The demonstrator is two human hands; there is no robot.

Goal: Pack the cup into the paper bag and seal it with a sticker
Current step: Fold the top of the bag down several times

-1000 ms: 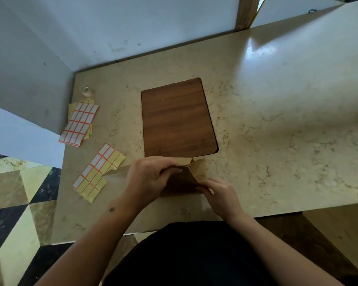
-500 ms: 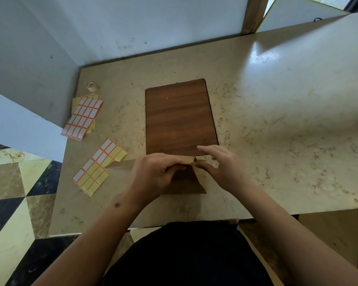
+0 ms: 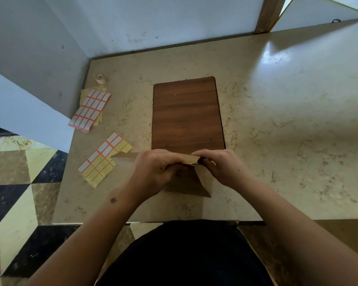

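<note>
A brown paper bag (image 3: 191,185) stands on the marble table (image 3: 287,124) near its front edge, its top folded over into a ridge. My left hand (image 3: 153,170) pinches the left part of that folded top. My right hand (image 3: 223,167) pinches the right part, the fingertips of both hands almost meeting at the fold. The cup is not visible. A partly used sticker sheet (image 3: 103,159) with yellow and white labels lies just left of the bag, touching its left corner.
A dark wooden board (image 3: 187,114) lies flat beyond the bag. A stack of red-edged sticker sheets (image 3: 90,110) and a small tape roll (image 3: 100,79) sit at the table's far left corner by the wall. The table's left edge drops to a tiled floor.
My right hand has come up from the bag's lower right side to its top. Both hands now press the folded top edge together.
</note>
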